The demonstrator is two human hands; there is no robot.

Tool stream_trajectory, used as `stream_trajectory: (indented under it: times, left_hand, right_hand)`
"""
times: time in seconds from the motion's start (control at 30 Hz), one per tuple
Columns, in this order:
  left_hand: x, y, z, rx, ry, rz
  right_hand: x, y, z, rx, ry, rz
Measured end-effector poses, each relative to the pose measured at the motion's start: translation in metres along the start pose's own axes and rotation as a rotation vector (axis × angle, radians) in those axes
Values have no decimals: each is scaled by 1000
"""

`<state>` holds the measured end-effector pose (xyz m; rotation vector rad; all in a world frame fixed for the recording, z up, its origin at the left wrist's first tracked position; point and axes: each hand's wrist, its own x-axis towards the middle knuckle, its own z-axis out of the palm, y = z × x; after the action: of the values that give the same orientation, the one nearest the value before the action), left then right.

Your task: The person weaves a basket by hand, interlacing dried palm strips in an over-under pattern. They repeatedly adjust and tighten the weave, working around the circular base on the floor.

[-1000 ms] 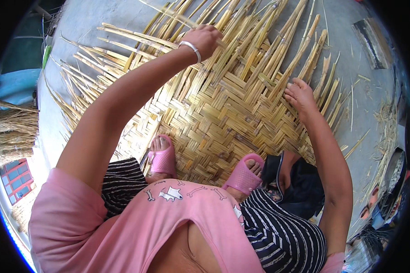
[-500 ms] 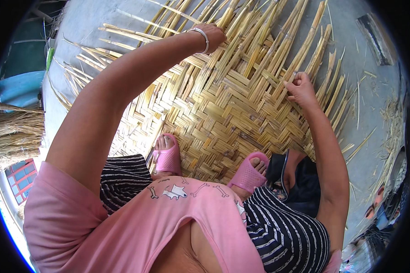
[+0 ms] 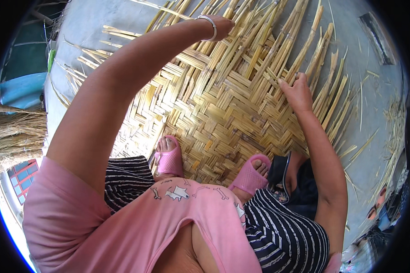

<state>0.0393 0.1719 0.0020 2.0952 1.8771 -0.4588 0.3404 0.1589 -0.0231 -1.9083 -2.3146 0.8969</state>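
Note:
A woven mat of split yellow reeds lies on the floor under my feet, with long loose reed strips fanning out past its far and right edges. My left hand, a silver bangle at its wrist, reaches far over the loose strips beyond the woven part. It looks closed, and its fingertips are hidden behind it. At the mat's right side my right hand is closed, thumb and curled forefinger on a reed strip at the edge of the weave.
Pink slippers on my feet stand on the mat's near part. A dark narrow slab lies on the grey floor at the far right, near scattered straw bits. Bundled straw is at the left, below a blue object.
My left hand has shifted a little right and farther away over the loose strips. My right hand stays near the same edge, its thumb and forefinger slightly moved.

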Motion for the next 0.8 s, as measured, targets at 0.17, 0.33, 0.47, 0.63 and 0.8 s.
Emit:
stream_trajectory:
  times: [0.17, 0.33, 0.47, 0.63, 0.8]
  left_hand:
    - [-8, -13, 0, -97, -181, 71]
    - [-22, -14, 6, -260, -155, 30]
    - [-45, -4, 16, -345, -160, 14]
    - [-69, 1, 17, -256, -220, -69]
    - [-71, -2, 28, -303, -159, -129]
  right_hand:
    - [0, -1, 0, -11, 9, 16]
    - [1, -1, 9, -93, 68, -12]
    - [-13, -7, 9, -124, 108, -15]
    - [-29, -17, 9, -75, 65, 26]
    - [-32, 4, 12, 3, 216, -93]
